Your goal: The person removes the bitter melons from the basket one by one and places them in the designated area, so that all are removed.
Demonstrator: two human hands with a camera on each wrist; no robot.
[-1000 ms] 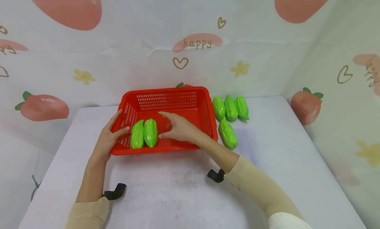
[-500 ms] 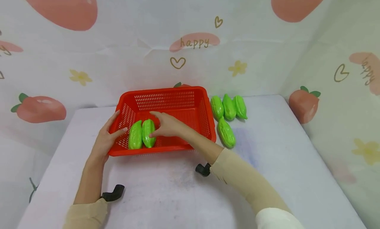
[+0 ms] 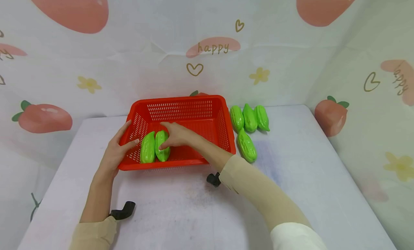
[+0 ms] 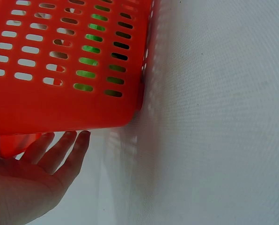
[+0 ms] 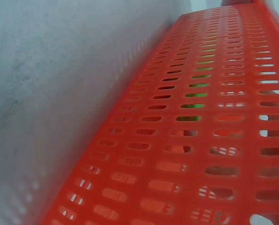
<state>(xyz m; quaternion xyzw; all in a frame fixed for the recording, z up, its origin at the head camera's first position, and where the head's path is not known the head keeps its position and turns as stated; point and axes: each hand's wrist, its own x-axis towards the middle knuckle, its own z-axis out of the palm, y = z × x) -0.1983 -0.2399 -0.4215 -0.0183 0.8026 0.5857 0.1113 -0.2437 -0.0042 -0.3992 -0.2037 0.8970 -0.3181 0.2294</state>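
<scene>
A red perforated plastic basket [image 3: 181,164] stands toward the back of the table, its left end near my left hand [image 3: 114,154]. That hand holds the left rim, thumb over the inner side; its fingertips meet the rim's edge in the left wrist view. Inside, two green ridged bitter melons lie side by side. My right hand [image 3: 178,135] reaches in and grips the right-hand bitter melon [image 3: 163,154], thumb across its top and index finger at its far end. The other bitter melon [image 3: 148,147] lies just left of it. Only the basket's outer wall [image 5: 177,126] fills the right wrist view.
Right of the basket, several more bitter melons [image 3: 250,117] lie on the white table [image 3: 291,163], one of them [image 3: 247,145] nearer the front. A patterned cloth backdrop [image 3: 155,73] rises behind the table. Black wrist mounts [image 3: 123,211] stick out at both sleeves.
My right hand has moved left, from beside the right-hand bitter melon onto it. The left hand and the basket stay in place; the head view has shifted slightly.
</scene>
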